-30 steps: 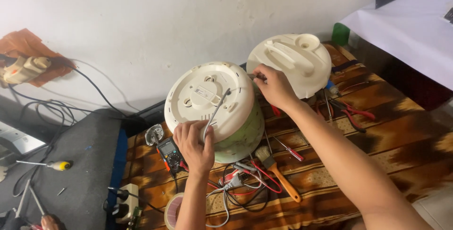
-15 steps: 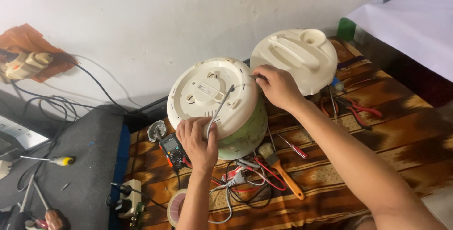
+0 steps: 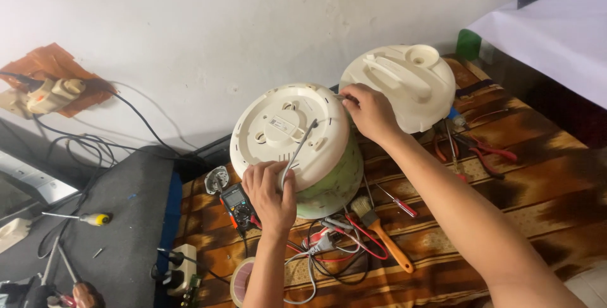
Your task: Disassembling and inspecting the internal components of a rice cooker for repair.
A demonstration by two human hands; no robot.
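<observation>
Cooker: upturned rice cooker (image 3: 297, 150) on the patterned mat, base plate facing up.
Left hand: left hand (image 3: 270, 195) at the cooker's near edge, fingers curled around a metal rod (image 3: 298, 150).
Right hand: right hand (image 3: 370, 113) at the cooker's far rim, fingertips seemingly pinching something small.

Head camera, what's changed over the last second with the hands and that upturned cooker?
Very little. The view has shifted a bit. The left hand still holds a slim metal tool against the white base of the upturned cooker; the right hand stays at the base's far rim. The separate white lid, brush and multimeter lie where they were.
</observation>
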